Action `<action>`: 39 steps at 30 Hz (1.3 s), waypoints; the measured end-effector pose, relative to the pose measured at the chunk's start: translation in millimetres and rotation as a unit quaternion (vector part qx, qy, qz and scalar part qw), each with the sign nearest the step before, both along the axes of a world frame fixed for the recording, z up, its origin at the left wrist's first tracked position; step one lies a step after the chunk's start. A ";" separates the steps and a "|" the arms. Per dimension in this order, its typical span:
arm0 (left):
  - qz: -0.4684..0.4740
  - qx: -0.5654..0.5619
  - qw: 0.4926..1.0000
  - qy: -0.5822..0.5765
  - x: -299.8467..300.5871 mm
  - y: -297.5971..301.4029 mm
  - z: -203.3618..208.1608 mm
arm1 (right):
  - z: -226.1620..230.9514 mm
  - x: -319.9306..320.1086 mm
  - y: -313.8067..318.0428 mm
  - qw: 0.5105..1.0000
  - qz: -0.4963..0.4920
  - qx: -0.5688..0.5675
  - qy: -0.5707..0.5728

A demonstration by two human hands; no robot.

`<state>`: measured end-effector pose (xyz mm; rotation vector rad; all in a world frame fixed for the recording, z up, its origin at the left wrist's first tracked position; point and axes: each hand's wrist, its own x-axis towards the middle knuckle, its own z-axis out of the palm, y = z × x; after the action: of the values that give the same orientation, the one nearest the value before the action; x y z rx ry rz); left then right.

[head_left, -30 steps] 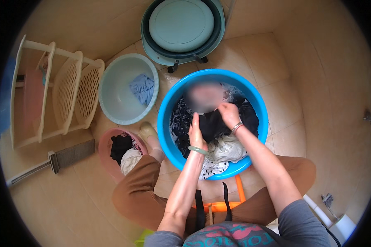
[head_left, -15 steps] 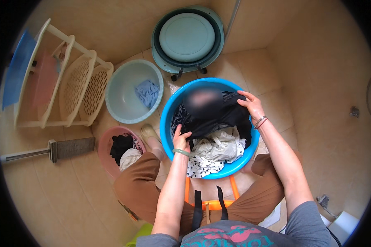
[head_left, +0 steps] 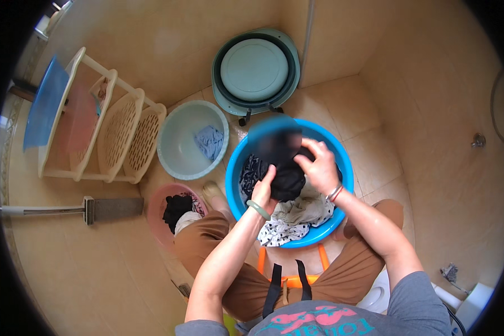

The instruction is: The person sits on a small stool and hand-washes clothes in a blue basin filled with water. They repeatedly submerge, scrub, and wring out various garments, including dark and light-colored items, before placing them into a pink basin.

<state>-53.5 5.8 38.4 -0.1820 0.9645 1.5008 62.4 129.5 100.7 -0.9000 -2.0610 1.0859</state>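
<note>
A bunched black garment [head_left: 288,178] is held over the blue basin [head_left: 348,185], a blurred patch hiding its upper part. My left hand [head_left: 264,194], with a green bangle at the wrist, closes around its lower left side, thumb on top. From the right, my right hand [head_left: 322,171] grips the cloth with thumb and bent fingers. Below them in the basin lie a white garment with black dots [head_left: 283,231] and a cream-white cloth [head_left: 309,210]. Some dark patterned fabric [head_left: 252,172] rests against the basin's left inside.
A pale green basin [head_left: 171,159] with a light blue cloth [head_left: 209,142] stands to the left, near a pink basin [head_left: 159,210] of clothes. A folded teal tub [head_left: 255,70] leans at the back wall. Far left are a cream rack [head_left: 120,137] and a squeeze mop [head_left: 115,209].
The black garment, spread wide between my hands before, is now gathered into a bunch. My right hand has come down and left toward my left hand.
</note>
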 end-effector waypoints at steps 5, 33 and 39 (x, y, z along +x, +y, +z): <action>0.027 0.093 0.995 -0.016 -13.5 16.8 11.7 | -5.4 1.8 -43.2 0.985 0.163 0.037 0.029; 0.013 -0.135 0.844 0.518 -7.9 37.6 15.3 | -24.6 5.8 -1.2 0.772 0.053 -0.592 0.225; 0.021 0.018 0.849 0.527 10.2 26.7 -5.8 | -23.8 -9.0 -0.3 0.816 -0.082 -0.508 0.264</action>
<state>-43.3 32.5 32.6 0.7424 1.7887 1.6432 53.4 129.2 76.9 -1.0342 -0.8332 2.0928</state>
